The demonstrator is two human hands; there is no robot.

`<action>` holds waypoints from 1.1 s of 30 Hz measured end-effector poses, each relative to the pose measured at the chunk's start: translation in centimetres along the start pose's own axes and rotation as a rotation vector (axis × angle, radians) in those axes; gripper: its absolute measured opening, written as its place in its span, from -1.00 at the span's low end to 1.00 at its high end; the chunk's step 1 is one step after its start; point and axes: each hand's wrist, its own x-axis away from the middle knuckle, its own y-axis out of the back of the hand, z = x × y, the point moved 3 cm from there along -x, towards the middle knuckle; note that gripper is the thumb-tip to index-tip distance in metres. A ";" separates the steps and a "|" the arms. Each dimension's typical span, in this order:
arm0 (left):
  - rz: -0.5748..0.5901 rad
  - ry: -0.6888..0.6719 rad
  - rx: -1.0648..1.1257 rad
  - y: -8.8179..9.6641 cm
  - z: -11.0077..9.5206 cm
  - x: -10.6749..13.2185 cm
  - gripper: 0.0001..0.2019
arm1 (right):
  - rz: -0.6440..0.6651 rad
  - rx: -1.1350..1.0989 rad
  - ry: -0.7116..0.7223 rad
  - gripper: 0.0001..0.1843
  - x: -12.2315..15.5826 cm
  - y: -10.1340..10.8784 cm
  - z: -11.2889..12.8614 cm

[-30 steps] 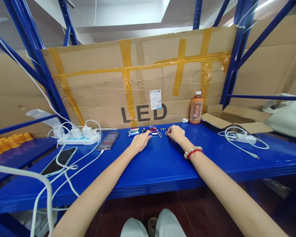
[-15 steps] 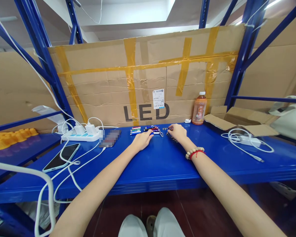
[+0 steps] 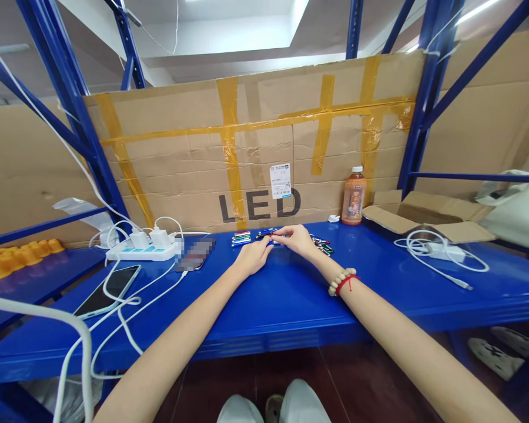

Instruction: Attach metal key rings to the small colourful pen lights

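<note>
My left hand (image 3: 253,258) is closed, thumb and fingers pinching a small blue cylinder (image 3: 271,242), perhaps a keychain flashlight. My right hand (image 3: 297,239) reaches in from the right with its fingertips pinched against the same end; whatever sits between them is too small to make out. Left of my hands lies a row of small cylinders (image 3: 241,238) in blue, green, red and silver. More of them form a loose pile (image 3: 268,231) just behind my fingers. Partly hidden by my right wrist is a cluster of coloured pieces with metal clips (image 3: 324,245).
At left on the blue table (image 3: 273,305) are a power strip (image 3: 145,249), two phones, one a dark phone (image 3: 110,291), and white cables. A juice bottle (image 3: 354,197), an open cardboard box (image 3: 427,217) and a coiled cable (image 3: 441,252) stand right. A taped cardboard sheet (image 3: 194,170) closes the back.
My right hand has moved left from the small metal parts to my left fingertips, uncovering the coloured cluster at right. My left hand stays nearly in place. The view has shifted slightly.
</note>
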 end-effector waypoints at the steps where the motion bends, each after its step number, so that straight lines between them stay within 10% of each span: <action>1: 0.000 0.005 -0.005 0.0 0.0 0.0 -0.70 | 0.006 -0.020 -0.006 -0.68 0.0 -0.1 -0.1; 33: -0.094 0.022 0.102 0.3 0.4 0.1 -0.73 | 0.074 -0.225 -0.011 -0.52 0.0 -0.2 0.2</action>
